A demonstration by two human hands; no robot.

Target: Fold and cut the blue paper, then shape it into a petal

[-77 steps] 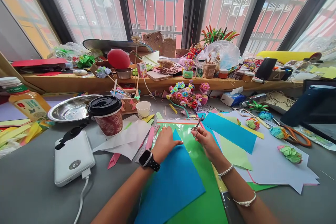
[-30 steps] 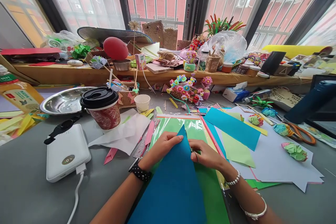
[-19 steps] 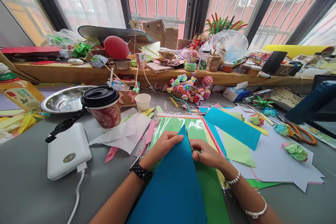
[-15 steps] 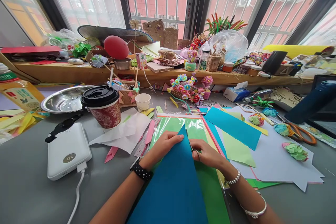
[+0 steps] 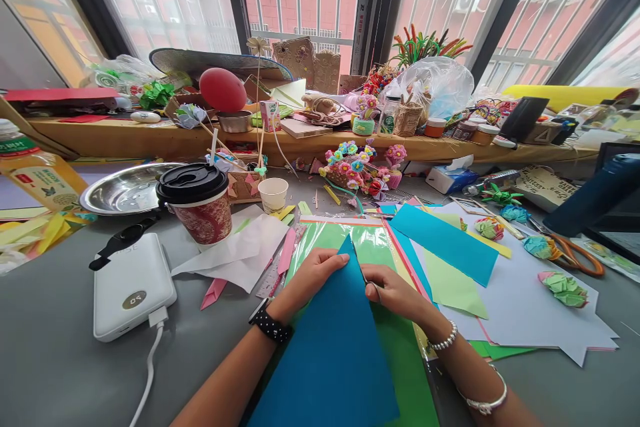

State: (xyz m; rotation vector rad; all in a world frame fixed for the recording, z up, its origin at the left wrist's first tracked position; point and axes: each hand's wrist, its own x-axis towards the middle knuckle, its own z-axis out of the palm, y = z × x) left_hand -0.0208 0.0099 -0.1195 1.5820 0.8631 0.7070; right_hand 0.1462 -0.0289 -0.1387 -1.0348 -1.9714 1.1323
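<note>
My left hand (image 5: 313, 277) pinches the top left edge of a blue paper sheet (image 5: 330, 353) that is lifted toward me over green sheets (image 5: 370, 247). My right hand (image 5: 393, 292) is closed on small scissors (image 5: 364, 275). Their blades sit at the sheet's right edge near its upper tip. A black watch is on my left wrist and bead bracelets are on my right arm.
A lidded paper cup (image 5: 197, 203), a small white cup (image 5: 273, 193), a steel plate (image 5: 125, 188) and a white power bank (image 5: 133, 283) lie to the left. Coloured sheets (image 5: 443, 243), paper flowers (image 5: 557, 287) and orange scissors (image 5: 575, 253) lie to the right. A cluttered wooden shelf (image 5: 150, 140) runs behind.
The blue sheet was raised from flat on the table toward me. My right hand brought the scissors down from above the green sheets to the sheet's right edge, then stayed nearly still.
</note>
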